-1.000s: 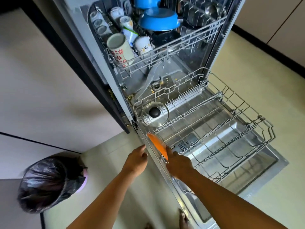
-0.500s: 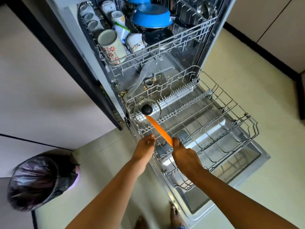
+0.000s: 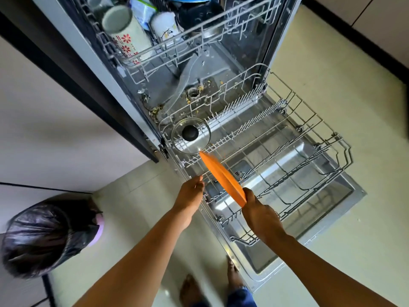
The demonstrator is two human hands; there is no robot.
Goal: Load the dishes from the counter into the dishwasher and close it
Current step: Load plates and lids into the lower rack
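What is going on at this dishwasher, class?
A person is loading the open dishwasher. Their right hand grips an orange plate on edge over the pulled-out lower rack, its far tip near the glass lid lying in the rack's corner. The left hand is at the rack's near rim. Mugs sit in the upper rack.
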